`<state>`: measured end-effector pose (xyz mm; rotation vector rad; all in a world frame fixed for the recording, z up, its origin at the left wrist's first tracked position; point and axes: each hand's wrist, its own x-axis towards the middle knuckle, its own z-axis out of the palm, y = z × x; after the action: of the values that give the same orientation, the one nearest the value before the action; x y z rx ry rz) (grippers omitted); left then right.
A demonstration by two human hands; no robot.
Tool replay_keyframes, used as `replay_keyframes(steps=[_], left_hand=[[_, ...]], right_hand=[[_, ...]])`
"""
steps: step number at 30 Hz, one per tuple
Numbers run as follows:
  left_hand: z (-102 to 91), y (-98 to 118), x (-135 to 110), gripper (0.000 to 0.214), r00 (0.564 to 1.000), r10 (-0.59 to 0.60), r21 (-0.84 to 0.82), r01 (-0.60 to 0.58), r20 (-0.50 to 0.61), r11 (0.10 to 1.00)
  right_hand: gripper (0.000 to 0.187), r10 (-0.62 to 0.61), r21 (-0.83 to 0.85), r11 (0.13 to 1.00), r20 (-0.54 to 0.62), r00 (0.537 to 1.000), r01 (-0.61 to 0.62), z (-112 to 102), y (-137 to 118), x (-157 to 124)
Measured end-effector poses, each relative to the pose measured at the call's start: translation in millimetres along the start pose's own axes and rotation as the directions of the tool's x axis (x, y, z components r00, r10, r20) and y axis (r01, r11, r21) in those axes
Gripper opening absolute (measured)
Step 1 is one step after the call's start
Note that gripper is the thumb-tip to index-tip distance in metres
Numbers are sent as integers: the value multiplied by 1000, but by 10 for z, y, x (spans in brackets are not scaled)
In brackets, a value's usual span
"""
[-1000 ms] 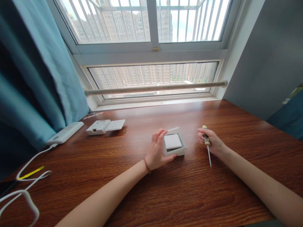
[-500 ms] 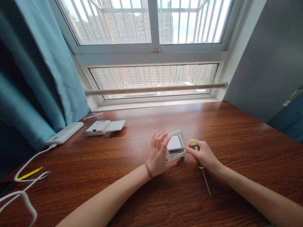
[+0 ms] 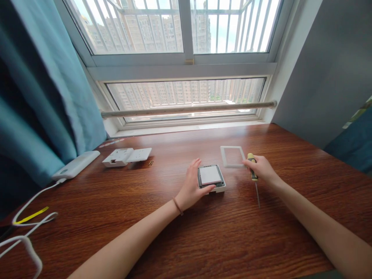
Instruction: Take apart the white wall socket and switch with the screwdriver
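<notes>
A square wall switch point(image 3: 210, 177) with a white centre plate lies on the wooden table point(image 3: 203, 232). My left hand point(image 3: 190, 188) grips its left and near edges, fingers curled around it. Its white square frame point(image 3: 232, 156) lies flat on the table just behind and to the right of the switch. My right hand point(image 3: 261, 169) touches the frame's right edge while closed on a yellow-and-black-handled screwdriver point(image 3: 254, 177), whose metal shaft points toward me.
Another white switch, taken apart point(image 3: 125, 155), lies at the back left with small screws point(image 3: 150, 162) beside it. A white power bank point(image 3: 76, 164) with a white cable point(image 3: 26, 209) sits by the teal curtain point(image 3: 43, 97). The window sill runs along the table's far edge.
The white frame has come off the switch and now lies on the table behind and right of it. My right hand moved there with the screwdriver. My left hand stayed on the switch.
</notes>
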<state>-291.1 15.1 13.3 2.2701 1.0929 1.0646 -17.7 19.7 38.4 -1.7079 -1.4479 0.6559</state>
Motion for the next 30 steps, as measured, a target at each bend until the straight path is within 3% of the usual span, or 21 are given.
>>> replay_keyframes(steps=[4,9,21,30], left_hand=[[-21,-13,39,61,990,-78,-78,87,117,993],[-60,27,59,52,990,-60,-92,72,127,993],[-67,41,54,51,989,-34,-91,48,142,995],[-93,80,60,51,982,-25,-87,42,188,995]], right_hand=[[26,73,-88,993,-56,996,-78,-197,276,292],[26,145,-213,965,-41,989,-151,-276,483,420],[24,150,-457,870,-115,982,-186,-253,500,462],[24,117,-521,833,-161,980,-185,-221,565,492]])
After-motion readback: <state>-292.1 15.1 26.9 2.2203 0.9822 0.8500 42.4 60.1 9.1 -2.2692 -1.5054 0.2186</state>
